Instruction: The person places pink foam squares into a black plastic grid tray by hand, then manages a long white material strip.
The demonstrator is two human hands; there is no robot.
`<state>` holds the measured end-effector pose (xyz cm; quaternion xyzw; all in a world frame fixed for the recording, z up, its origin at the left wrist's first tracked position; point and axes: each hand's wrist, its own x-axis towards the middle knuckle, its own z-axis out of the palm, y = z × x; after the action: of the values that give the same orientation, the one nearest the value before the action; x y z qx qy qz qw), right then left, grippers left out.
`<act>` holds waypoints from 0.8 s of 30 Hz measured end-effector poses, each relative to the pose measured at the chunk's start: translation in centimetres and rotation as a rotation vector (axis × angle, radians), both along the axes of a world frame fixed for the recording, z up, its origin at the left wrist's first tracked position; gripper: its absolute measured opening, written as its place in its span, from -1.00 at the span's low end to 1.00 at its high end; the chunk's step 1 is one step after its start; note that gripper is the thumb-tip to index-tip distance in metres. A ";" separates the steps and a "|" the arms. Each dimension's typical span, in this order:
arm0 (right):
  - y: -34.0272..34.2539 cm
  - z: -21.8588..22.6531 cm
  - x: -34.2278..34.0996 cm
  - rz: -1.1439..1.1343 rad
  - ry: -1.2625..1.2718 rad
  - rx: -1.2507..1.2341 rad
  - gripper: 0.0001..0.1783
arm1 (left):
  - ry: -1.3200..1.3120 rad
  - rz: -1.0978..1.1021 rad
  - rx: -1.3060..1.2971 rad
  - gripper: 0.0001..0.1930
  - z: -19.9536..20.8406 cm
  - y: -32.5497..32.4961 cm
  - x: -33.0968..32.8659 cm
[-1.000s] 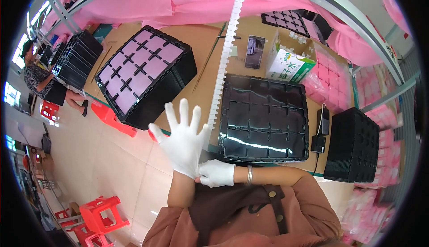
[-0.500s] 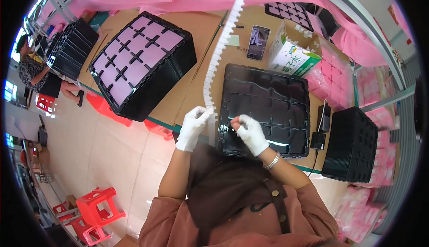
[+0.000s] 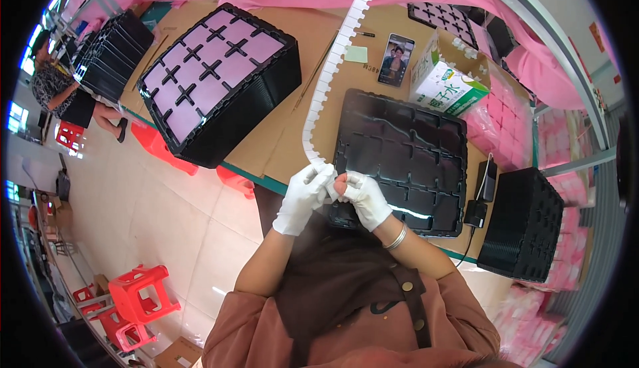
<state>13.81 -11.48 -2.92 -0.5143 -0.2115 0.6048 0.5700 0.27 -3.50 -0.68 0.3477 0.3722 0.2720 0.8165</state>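
Strip [image 3: 326,78] runs left of tray [image 3: 406,155], near end pinched in left hand [image 3: 299,198], fingertips of right hand [image 3: 366,199] bunched close beside, hold on strip indeterminate; light pinch near the end, slack beyond, should best avoid creasing, I judge.

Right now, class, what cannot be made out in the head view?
All in the head view:
White notched strip, lower stretch: hidden by the gloved left hand.
Its far end: cut off by the top edge.
Open cardboard carton, floor: hidden by its walls.
Smartphone, fine screen details: too small.
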 end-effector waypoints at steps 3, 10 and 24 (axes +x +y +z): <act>-0.5 0.4 -1.1 -0.175 -0.667 0.129 -0.85 | 0.091 0.063 0.123 -0.84 -0.5 -0.3 0.4; 1.2 1.3 0.0 -0.082 -1.026 0.400 -0.88 | 0.038 0.130 0.045 -0.82 -1.7 0.7 0.2; 4.8 6.5 11.7 -0.685 -1.268 0.297 -0.76 | 0.102 0.205 0.043 -0.80 -0.9 1.9 -0.8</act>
<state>25.54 -6.72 3.57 -0.7200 -0.4078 -0.0557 0.5588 -0.51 -1.60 -1.62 0.3386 0.4411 0.3439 0.7566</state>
